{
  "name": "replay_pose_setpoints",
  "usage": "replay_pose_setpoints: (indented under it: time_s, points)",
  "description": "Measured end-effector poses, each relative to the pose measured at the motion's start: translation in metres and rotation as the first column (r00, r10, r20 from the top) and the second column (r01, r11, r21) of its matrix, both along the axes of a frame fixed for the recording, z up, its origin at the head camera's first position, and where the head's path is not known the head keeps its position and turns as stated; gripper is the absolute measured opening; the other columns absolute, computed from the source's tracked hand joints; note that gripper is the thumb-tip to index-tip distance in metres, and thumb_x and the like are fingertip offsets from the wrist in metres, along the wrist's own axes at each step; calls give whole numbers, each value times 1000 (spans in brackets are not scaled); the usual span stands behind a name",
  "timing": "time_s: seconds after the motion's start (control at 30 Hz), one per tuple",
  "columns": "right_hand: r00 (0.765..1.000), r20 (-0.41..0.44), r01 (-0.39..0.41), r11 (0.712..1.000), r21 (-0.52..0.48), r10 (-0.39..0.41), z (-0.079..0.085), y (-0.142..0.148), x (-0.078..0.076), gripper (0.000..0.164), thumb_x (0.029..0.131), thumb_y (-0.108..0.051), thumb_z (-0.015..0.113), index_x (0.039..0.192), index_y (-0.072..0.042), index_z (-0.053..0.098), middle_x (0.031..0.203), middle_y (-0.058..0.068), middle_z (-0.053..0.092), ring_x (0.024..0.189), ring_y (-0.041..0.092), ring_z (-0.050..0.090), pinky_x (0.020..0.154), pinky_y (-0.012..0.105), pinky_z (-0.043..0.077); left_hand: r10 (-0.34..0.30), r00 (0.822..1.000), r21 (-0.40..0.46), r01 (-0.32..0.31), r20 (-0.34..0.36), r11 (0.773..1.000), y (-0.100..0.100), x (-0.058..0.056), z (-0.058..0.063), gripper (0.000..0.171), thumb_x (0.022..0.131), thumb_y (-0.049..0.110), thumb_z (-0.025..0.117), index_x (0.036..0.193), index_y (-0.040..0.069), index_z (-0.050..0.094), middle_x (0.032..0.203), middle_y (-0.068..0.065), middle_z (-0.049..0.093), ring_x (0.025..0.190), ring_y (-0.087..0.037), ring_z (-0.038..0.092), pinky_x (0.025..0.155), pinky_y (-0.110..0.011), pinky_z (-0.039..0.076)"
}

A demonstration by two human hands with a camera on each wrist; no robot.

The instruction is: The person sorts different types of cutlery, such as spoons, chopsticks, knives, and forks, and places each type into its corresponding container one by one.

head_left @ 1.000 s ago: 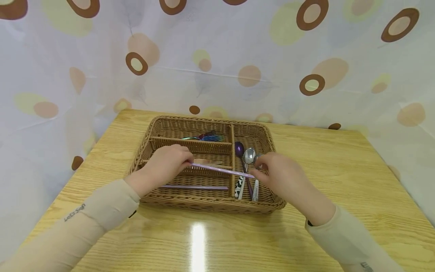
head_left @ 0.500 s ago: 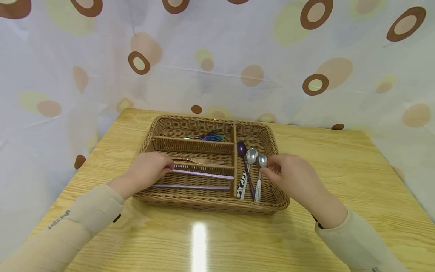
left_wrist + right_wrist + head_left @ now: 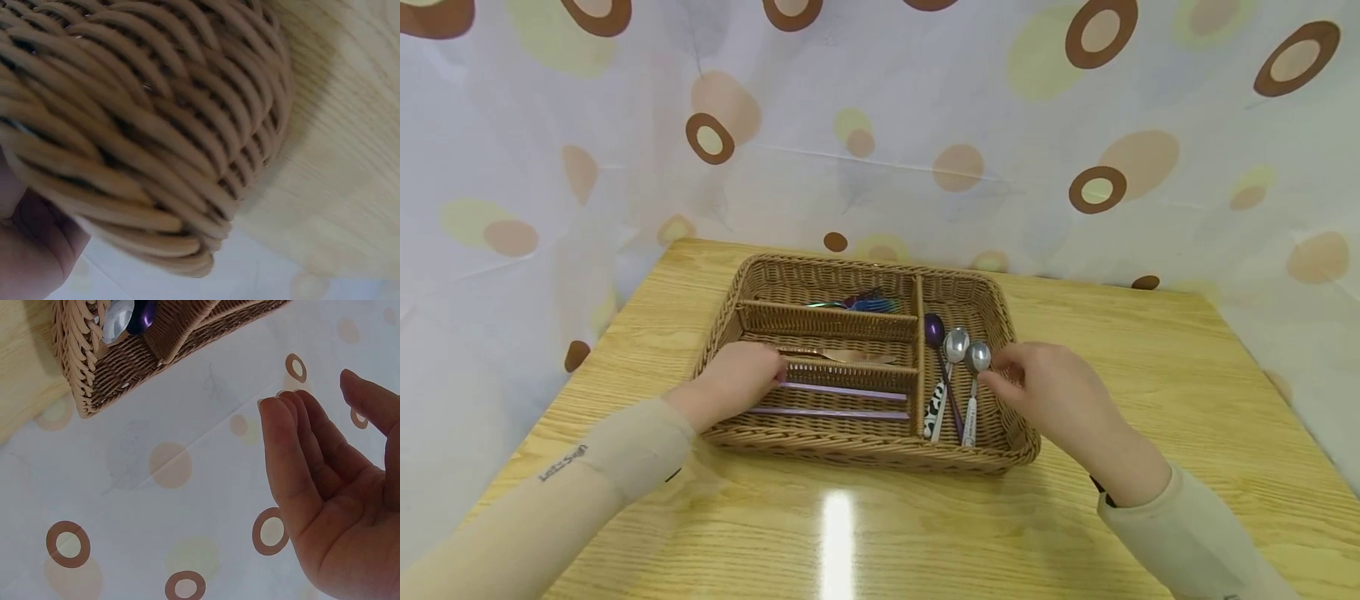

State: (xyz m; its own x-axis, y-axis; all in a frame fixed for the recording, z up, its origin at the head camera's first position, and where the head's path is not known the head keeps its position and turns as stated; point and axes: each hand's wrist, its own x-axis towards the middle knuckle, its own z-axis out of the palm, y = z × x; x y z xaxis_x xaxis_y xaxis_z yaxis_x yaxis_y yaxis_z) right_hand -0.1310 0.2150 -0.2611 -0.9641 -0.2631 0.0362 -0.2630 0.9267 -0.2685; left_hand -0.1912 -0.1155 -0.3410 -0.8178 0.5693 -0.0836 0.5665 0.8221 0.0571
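In the head view, my left hand (image 3: 743,377) reaches into the front left compartment of the wicker basket (image 3: 865,452). Its fingertips pinch the left end of a purple chopstick (image 3: 850,390). A second purple chopstick (image 3: 831,412) lies in front, roughly parallel. The left wrist view shows mostly the basket's corner, with only part of the hand at the edge. My right hand (image 3: 1054,390) hovers over the basket's right side, thumb and fingers apart and holding nothing, as the right wrist view confirms. Nearest to it is a silver spoon (image 3: 978,357) with a white handle.
Beside that spoon lie a cow-patterned spoon (image 3: 956,344) and a purple spoon (image 3: 933,331). A gold knife (image 3: 842,355) occupies the middle left compartment, forks (image 3: 872,305) the back one. The wooden table (image 3: 1112,333) meets a patterned cloth (image 3: 880,125) behind.
The chopstick has come down into the front compartment as my left hand moved left and lower. My right hand let go of its right end and drew slightly right.
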Motion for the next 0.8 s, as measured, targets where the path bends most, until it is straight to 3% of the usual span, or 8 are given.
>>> replay_pose_setpoints:
  time_s: [0.27, 0.37, 0.6, 0.7, 0.8]
  points:
    - [1000, -6, 6, 1000, 6, -6, -1, 2, 2, 17, 88, -24, 64, 81, -9, 67, 63, -3, 55, 54, 10, 42, 51, 26, 35, -38, 999, -100, 39, 12, 994, 10, 1, -4, 30, 82, -9, 59, 60, 9, 52, 62, -2, 60, 55, -12, 48, 55, -28, 50]
    - [1000, -2, 10, 1000, 15, -10, -1, 2, 3, 19, 88, -25, 64, 81, -8, 67, 63, -3, 56, 54, 10, 44, 52, 27, 37, -71, 997, -165, 69, -4, 984, 14, 2, -8, 27, 82, -8, 61, 62, 8, 55, 65, -4, 62, 55, -11, 52, 56, -28, 52]
    - [1000, 0, 20, 1000, 12, -20, -1, 5, 4, 19, 88, -25, 63, 86, -7, 69, 64, -3, 58, 54, 9, 46, 52, 27, 39, -82, 995, -235, 92, 54, 968, 20, 2, -15, 21, 84, -5, 63, 67, 7, 59, 68, -4, 62, 56, -8, 47, 53, -22, 44]
    - [1000, -7, 24, 1000, 15, -24, -2, 6, 5, 19, 88, -25, 64, 86, -7, 69, 62, -4, 57, 53, 9, 44, 51, 26, 37, -118, 993, -258, 116, 10, 959, 23, 2, -17, 19, 82, -6, 65, 68, 6, 61, 70, -4, 64, 59, -10, 55, 57, -21, 49]
    - [999, -6, 32, 999, 13, -32, -4, 8, 6, 19, 88, -25, 64, 86, -7, 70, 63, -4, 57, 54, 9, 45, 52, 27, 38, -106, 994, -236, 101, -7, 966, 25, 1, -19, 20, 81, -6, 65, 67, 7, 62, 71, -4, 66, 59, -9, 56, 58, -22, 50]
